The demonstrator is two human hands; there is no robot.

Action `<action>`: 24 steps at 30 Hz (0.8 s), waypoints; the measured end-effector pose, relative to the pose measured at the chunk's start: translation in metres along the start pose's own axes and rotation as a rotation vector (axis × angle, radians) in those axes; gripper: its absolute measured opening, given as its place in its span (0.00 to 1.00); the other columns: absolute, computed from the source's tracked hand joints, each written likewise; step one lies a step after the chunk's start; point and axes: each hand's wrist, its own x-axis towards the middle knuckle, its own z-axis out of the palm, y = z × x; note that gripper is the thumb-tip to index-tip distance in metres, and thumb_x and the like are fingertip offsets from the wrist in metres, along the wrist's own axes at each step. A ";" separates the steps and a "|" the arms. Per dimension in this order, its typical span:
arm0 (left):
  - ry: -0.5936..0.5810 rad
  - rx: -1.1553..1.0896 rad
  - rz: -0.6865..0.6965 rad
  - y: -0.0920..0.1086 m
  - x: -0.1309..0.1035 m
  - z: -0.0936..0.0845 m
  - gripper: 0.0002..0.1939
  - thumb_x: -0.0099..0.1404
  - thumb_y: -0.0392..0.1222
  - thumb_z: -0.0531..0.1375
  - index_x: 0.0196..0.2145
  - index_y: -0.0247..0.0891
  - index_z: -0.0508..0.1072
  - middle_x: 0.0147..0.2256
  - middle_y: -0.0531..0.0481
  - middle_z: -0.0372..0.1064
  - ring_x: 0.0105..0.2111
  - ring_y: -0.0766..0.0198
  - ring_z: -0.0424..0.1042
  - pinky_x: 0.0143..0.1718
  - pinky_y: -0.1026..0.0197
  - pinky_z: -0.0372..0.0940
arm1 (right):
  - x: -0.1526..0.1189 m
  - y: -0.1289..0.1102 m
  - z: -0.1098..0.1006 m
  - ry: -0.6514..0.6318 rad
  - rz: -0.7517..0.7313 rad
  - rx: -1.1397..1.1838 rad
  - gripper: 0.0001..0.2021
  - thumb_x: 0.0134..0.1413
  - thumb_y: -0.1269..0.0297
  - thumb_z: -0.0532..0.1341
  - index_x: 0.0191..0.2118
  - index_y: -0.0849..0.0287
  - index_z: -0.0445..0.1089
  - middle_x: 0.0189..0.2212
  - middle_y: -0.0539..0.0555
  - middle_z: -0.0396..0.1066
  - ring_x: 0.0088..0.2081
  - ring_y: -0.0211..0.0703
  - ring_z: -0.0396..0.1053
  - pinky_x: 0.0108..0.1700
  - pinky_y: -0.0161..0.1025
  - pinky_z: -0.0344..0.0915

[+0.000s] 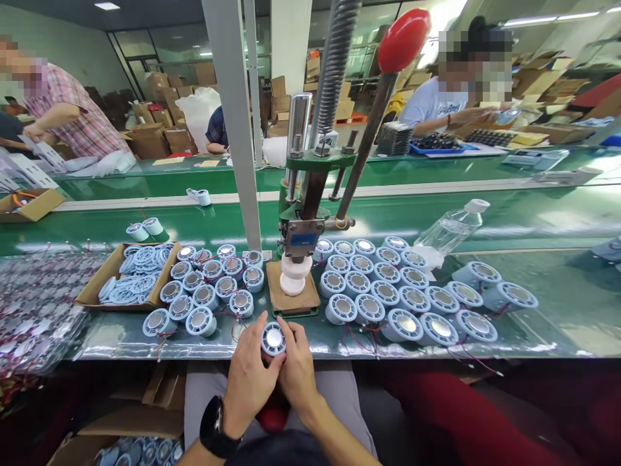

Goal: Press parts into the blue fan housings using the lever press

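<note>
Between my two hands, just off the front edge of the bench, is a light-blue round motor housing [274, 339] with a silver disc in its top. My left hand [250, 369] wraps its left side, and a black watch sits on that wrist. My right hand [297, 362] grips the housing's right side. Straight ahead stands a green hand press [303, 236] with a red-knobbed lever. Its white round press head [295, 266] is over a white round seat [292, 285] on a brown pad [276, 299]. Similar housings [201, 320] stand in groups left and right of the press.
A cardboard box [90, 294] of light-blue rings stands at the left, beside a pile of wired parts [43, 304]. A plastic bottle [449, 230] lies tilted behind the right group. A grey post [237, 129] rises left of the press. Co-workers [80, 113] sit or stand across the bench.
</note>
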 end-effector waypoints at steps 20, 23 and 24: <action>-0.016 -0.367 -0.305 0.007 0.000 0.017 0.28 0.56 0.41 0.59 0.56 0.33 0.69 0.55 0.37 0.71 0.57 0.46 0.70 0.62 0.43 0.62 | 0.295 -0.142 -0.229 0.256 -0.452 -0.355 0.25 0.64 0.65 0.60 0.64 0.63 0.60 0.57 0.63 0.64 0.58 0.46 0.64 0.61 0.48 0.63; 0.000 -0.422 -0.269 0.025 0.025 0.004 0.28 0.54 0.38 0.60 0.54 0.35 0.71 0.51 0.41 0.74 0.52 0.49 0.72 0.58 0.49 0.65 | 0.353 -0.149 -0.217 0.271 -0.273 -0.240 0.16 0.67 0.70 0.52 0.54 0.70 0.69 0.42 0.59 0.73 0.38 0.33 0.71 0.48 0.35 0.66; 0.010 -0.447 -0.251 0.032 0.037 0.000 0.27 0.53 0.37 0.60 0.53 0.36 0.71 0.49 0.43 0.75 0.50 0.51 0.74 0.56 0.51 0.67 | 0.364 -0.146 -0.209 0.271 -0.246 -0.192 0.15 0.67 0.71 0.50 0.49 0.71 0.73 0.36 0.57 0.74 0.32 0.30 0.69 0.43 0.33 0.66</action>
